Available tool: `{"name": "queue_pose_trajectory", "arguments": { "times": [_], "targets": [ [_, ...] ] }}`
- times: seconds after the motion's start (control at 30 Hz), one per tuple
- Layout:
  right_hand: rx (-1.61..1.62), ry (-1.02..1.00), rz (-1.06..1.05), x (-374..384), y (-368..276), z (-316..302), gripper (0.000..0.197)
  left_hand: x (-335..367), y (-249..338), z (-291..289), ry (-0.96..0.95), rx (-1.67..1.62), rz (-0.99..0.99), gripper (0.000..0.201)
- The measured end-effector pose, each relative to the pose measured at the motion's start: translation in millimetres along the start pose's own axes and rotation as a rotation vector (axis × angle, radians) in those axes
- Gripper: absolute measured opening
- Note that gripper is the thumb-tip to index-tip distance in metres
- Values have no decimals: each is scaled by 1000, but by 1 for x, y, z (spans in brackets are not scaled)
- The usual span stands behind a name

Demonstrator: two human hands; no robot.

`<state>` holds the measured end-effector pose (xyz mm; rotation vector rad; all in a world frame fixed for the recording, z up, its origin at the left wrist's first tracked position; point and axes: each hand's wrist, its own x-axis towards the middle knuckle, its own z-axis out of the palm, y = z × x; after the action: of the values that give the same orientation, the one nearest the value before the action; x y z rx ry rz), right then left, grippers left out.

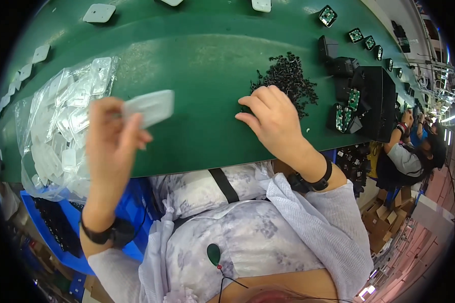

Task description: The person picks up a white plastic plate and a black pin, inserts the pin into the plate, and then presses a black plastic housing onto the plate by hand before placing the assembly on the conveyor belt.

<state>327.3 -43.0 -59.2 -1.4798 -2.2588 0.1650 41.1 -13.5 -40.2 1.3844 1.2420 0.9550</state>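
Note:
My left hand (pixel 114 134) grips a white rounded rectangular plastic cover (pixel 154 107) between thumb and fingers, raised above the green table; motion blurs both. Beside that hand lies a clear plastic bag (pixel 60 106) full of similar white covers. Over the near edge of a pile of small black parts (pixel 288 78), my right hand (pixel 275 116) is bent with its thumb and fingertips drawn toward each other. Something tiny and dark may be at its fingertips, but I cannot make it out.
Black housings with green circuit boards (pixel 345 116) stand at the right, next to a large black box (pixel 376 103). White covers (pixel 100 13) lie along the far and left edges. A blue bin (pixel 76 242) sits below the table's left side. Another person (pixel 409 156) works farther right.

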Motion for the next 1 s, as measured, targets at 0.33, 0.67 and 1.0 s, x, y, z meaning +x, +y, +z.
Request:
{"name": "queue_pose_trajectory", "arguments": {
  "times": [0.33, 0.67, 1.0],
  "targets": [
    [149, -81, 41, 4, -2, 4, 16, 12, -16, 54, -252, -262, -185, 14],
    [860, -33, 367, 41, -19, -6, 13, 12, -18, 57, -242, -279, -140, 14],
    [1031, -90, 283, 51, -35, 26, 13, 14, -20, 55, -149, -182, 18, 8]
  ]
}}
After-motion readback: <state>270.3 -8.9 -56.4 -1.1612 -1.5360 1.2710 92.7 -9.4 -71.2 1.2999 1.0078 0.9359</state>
